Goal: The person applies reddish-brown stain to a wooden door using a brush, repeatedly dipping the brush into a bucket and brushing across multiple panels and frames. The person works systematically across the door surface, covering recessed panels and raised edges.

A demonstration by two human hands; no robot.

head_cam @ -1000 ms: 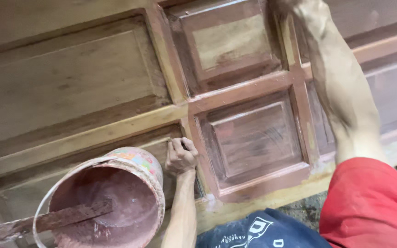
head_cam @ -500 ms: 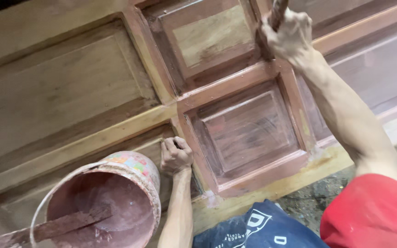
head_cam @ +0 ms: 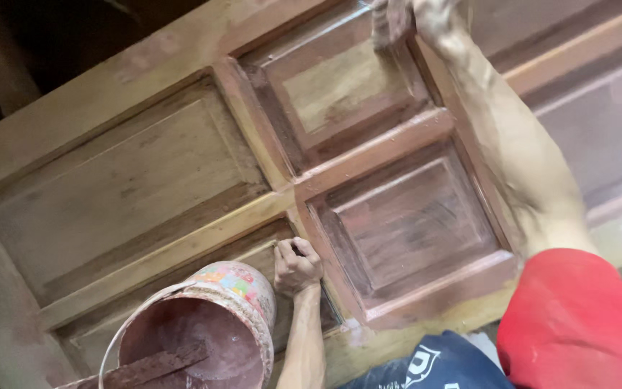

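Note:
A panelled wooden door (head_cam: 131, 180) lies in front of me, its right-hand panels (head_cam: 404, 216) darker with reddish-brown stain. My right hand (head_cam: 433, 18) reaches to the top edge of the view. It is closed on a stained brush (head_cam: 390, 23), blurred, whose bristles are at the upper middle panel (head_cam: 332, 86). My left hand (head_cam: 298, 266) rests as a curled fist on the door's rail, beside a bucket (head_cam: 242, 284) coated with red-brown stain. I cannot make out what the small dark spot between its fingers is.
A stained wooden stir stick (head_cam: 156, 366) lies in the bucket. My red sleeve (head_cam: 577, 324) and dark printed clothing (head_cam: 433, 364) fill the lower right. Dark space lies beyond the door's upper left edge.
My right hand with the brush moved down to the middle rail, then back up to the top of the panel. The view shifted, showing more of the door's left end. My left hand stayed put.

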